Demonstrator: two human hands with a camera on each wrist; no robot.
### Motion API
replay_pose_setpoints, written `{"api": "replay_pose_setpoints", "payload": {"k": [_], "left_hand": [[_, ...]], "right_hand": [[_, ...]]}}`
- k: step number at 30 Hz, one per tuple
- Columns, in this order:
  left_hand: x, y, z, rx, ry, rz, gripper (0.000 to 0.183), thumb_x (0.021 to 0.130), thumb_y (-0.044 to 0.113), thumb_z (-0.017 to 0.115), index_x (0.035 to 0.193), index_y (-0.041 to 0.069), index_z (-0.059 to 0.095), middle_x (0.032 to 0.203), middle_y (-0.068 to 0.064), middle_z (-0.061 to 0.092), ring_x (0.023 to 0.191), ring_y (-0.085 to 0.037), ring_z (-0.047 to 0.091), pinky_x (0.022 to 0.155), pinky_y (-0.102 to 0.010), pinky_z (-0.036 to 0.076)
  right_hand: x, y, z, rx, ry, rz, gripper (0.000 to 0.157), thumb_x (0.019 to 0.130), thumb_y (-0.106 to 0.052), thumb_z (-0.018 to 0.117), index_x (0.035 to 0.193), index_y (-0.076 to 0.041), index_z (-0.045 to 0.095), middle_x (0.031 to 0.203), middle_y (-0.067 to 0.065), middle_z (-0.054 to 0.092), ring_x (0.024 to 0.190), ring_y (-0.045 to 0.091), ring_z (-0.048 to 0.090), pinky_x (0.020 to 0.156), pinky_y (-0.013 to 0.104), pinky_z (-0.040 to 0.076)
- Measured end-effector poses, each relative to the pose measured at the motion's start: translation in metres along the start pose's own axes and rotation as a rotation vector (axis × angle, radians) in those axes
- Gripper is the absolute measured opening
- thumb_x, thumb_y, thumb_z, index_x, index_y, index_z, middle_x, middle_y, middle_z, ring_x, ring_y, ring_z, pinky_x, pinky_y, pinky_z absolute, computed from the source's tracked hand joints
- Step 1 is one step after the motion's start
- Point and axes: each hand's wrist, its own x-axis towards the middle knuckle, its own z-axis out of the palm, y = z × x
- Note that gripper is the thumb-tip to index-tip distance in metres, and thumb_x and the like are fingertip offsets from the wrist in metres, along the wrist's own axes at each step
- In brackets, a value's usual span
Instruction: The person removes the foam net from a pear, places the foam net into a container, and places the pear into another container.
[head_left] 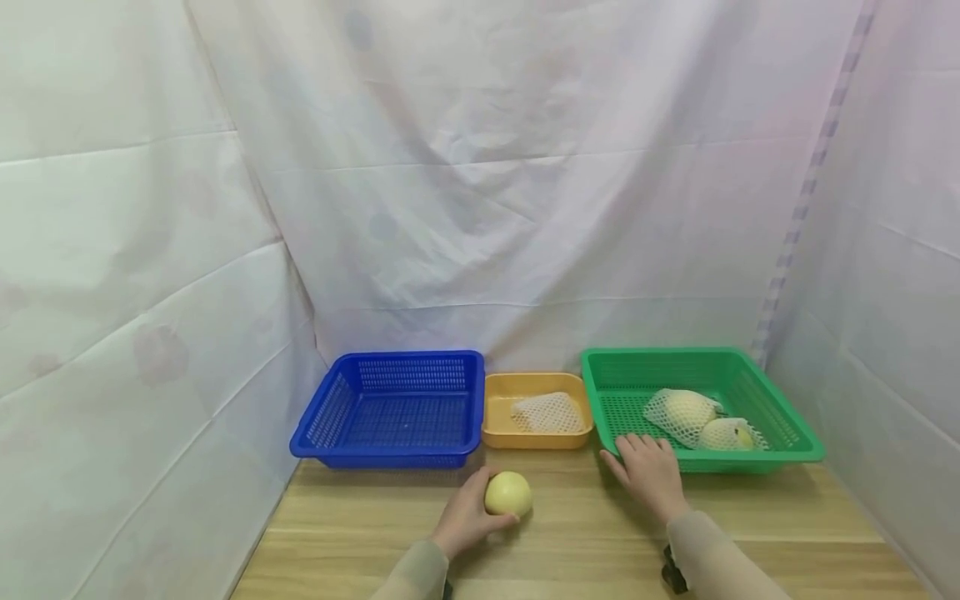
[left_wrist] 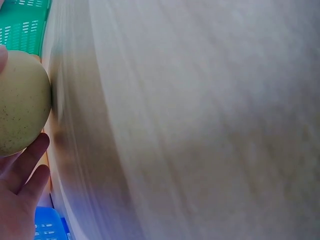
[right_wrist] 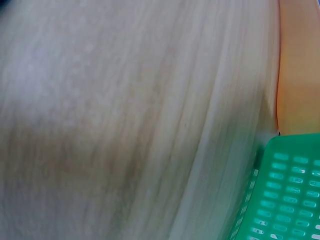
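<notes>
The left hand (head_left: 468,512) curled its fingers round the pale fruit (head_left: 510,494) on the tabletop (head_left: 573,550), short of the far edge, likely because it could roll; the right hand (head_left: 652,475) laid loose fingers over the near rim of the green basket (head_left: 783,456), perhaps steadying it

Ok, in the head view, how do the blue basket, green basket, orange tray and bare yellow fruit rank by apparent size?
1. Green basket, wider than the blue
2. Blue basket
3. Orange tray
4. Bare yellow fruit, in the left hand
</notes>
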Motion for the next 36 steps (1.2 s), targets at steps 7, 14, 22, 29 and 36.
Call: {"api": "replay_pose_setpoints", "payload": {"k": [7,14,22,29,36], "left_hand": [[0.003,-0.001,0.002,-0.021,-0.003,0.018,0.072,0.07,0.046,0.084,0.128,0.019,0.051,0.119,0.003,0.058,0.105,-0.017,0.058,0.088,-0.043,0.047],[0.004,0.002,0.002,0.004,-0.014,0.06,0.072,0.07,0.043,0.084,0.128,0.017,0.052,0.116,0.002,0.058,0.102,-0.016,0.058,0.084,-0.04,0.049],[0.004,0.009,0.002,0.04,-0.008,0.084,0.07,0.068,0.04,0.086,0.126,0.019,0.053,0.113,0.007,0.058,0.098,-0.01,0.057,0.081,-0.035,0.049],[0.004,0.017,-0.001,0.059,-0.002,0.101,0.078,0.068,0.041,0.085,0.132,0.014,0.051,0.118,0.005,0.059,0.102,-0.012,0.058,0.084,-0.037,0.049],[0.005,0.018,-0.003,0.058,0.013,0.127,0.085,0.068,0.04,0.085,0.138,0.013,0.047,0.125,0.001,0.058,0.108,-0.016,0.058,0.089,-0.04,0.048]], "right_hand": [[-0.001,-0.001,0.002,0.01,0.021,0.015,0.035,0.083,-0.042,0.069,0.092,-0.009,0.064,0.081,0.007,0.062,0.071,0.029,0.056,0.063,0.042,0.036],[-0.002,0.001,0.004,-0.004,0.002,0.038,0.032,0.085,-0.044,0.065,0.088,-0.012,0.064,0.08,0.004,0.061,0.069,0.026,0.055,0.062,0.041,0.035],[-0.001,0.0,0.002,0.004,0.008,0.029,0.033,0.084,-0.042,0.068,0.09,-0.01,0.066,0.081,0.005,0.062,0.07,0.027,0.055,0.062,0.041,0.035],[-0.002,0.0,0.004,0.01,0.035,0.011,0.031,0.083,-0.041,0.068,0.086,-0.011,0.063,0.078,0.006,0.061,0.067,0.027,0.055,0.062,0.042,0.035],[-0.001,0.0,0.003,0.018,0.038,0.012,0.031,0.085,-0.042,0.065,0.085,-0.011,0.062,0.076,0.005,0.059,0.066,0.027,0.054,0.062,0.042,0.035]]}}
